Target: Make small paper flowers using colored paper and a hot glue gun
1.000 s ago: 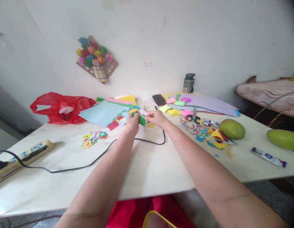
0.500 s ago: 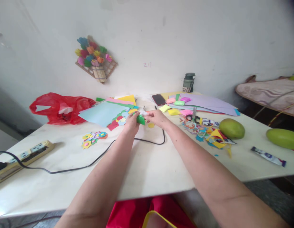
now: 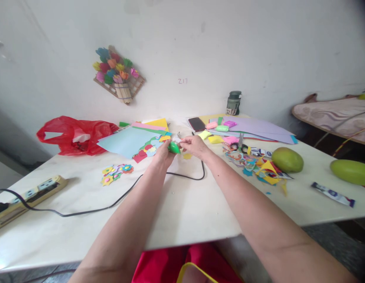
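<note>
My left hand [image 3: 164, 152] is closed around a shiny green packet [image 3: 174, 147], which looks like the small coloured clay packets lying farther back. The fingers of my right hand [image 3: 194, 146] are pinched together at the packet's right edge; a whitish bit shows by the fingertips, too small to make out. Just beyond both hands lies a small pale object [image 3: 176, 137], partly hidden. Under the right wrist is a yellow round piece [image 3: 187, 156]. Left of my hands lie coloured paper cut-outs [image 3: 145, 151] on a light blue sheet [image 3: 119, 141].
Small paper flowers [image 3: 116, 173] and a red plastic bag [image 3: 79, 135] lie left. A black cord [image 3: 111, 205] runs from a power strip [image 3: 32, 198]. On the right are scissors [image 3: 240, 146], paper scraps [image 3: 266, 171], glue tubes [image 3: 332, 194] and green mangoes [image 3: 288, 160]. A phone [image 3: 197, 124] lies behind.
The green packet has turned slightly in my left hand and looks rounder. My right fingers stay pinched beside it, barely shifted. Everything else on the table stays put.
</note>
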The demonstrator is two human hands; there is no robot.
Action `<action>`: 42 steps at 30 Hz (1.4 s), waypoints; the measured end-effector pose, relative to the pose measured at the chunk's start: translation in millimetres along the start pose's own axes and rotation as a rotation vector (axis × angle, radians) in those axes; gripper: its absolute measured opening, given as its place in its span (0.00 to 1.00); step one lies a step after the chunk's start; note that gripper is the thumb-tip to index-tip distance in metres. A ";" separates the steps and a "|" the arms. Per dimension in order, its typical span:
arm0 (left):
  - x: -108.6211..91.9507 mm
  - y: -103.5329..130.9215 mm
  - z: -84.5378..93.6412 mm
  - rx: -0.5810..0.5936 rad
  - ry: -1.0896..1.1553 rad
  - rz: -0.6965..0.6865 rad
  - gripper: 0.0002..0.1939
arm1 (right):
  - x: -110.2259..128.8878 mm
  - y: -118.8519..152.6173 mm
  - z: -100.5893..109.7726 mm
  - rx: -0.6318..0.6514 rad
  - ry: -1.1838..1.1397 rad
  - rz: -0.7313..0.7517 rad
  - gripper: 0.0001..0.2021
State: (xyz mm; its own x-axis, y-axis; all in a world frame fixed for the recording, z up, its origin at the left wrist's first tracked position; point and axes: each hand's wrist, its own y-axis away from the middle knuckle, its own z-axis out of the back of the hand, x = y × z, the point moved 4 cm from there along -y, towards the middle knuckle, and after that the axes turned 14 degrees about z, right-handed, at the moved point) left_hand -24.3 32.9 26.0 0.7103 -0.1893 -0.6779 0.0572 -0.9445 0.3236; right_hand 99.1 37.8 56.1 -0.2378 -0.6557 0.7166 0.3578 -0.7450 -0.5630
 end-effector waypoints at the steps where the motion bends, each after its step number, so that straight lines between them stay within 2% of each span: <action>1: 0.2 -0.3 0.3 0.007 0.010 0.018 0.02 | 2.8 1.0 0.3 0.001 -0.045 -0.018 0.08; 4: 1.3 -1.2 0.2 0.043 0.004 0.074 0.02 | 11.2 3.7 1.9 0.006 -0.116 -0.056 0.08; 7: 2.8 -0.3 -0.9 0.077 -0.013 0.099 0.04 | 13.5 4.1 2.0 0.030 -0.088 -0.028 0.09; 11: 5.7 1.3 -2.7 0.116 -0.008 0.127 0.05 | 5.1 1.1 -0.9 0.038 0.014 0.048 0.14; 16: 6.9 -0.1 -1.8 0.120 0.005 0.151 0.07 | -2.0 -1.6 -4.2 0.028 0.127 0.090 0.10; 21: 6.2 -2.5 0.3 0.125 0.024 0.146 0.07 | 2.8 -0.9 -2.1 -0.012 0.204 0.101 0.08; 28: 5.0 0.0 -1.1 0.162 0.043 0.118 0.07 | 21.9 2.2 -2.1 -0.079 0.265 0.366 0.08; 32: 4.6 0.2 -1.1 0.142 0.072 0.118 0.08 | 21.3 3.1 -5.8 -0.072 0.299 0.361 0.06; 39: 1.5 1.0 -1.4 0.117 0.176 0.054 0.07 | 24.7 7.6 -11.5 -0.142 0.405 0.428 0.07; 42: 1.5 -0.8 -1.9 0.128 0.169 0.004 0.07 | 21.6 8.1 -13.0 -0.182 0.446 0.385 0.07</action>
State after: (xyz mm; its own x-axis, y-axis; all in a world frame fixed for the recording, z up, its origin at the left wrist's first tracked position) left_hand -22.0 33.9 26.0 0.8185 -0.1557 -0.5530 -0.0278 -0.9722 0.2327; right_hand 85.1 16.1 61.7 -0.4910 -0.8406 0.2285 0.3429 -0.4277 -0.8364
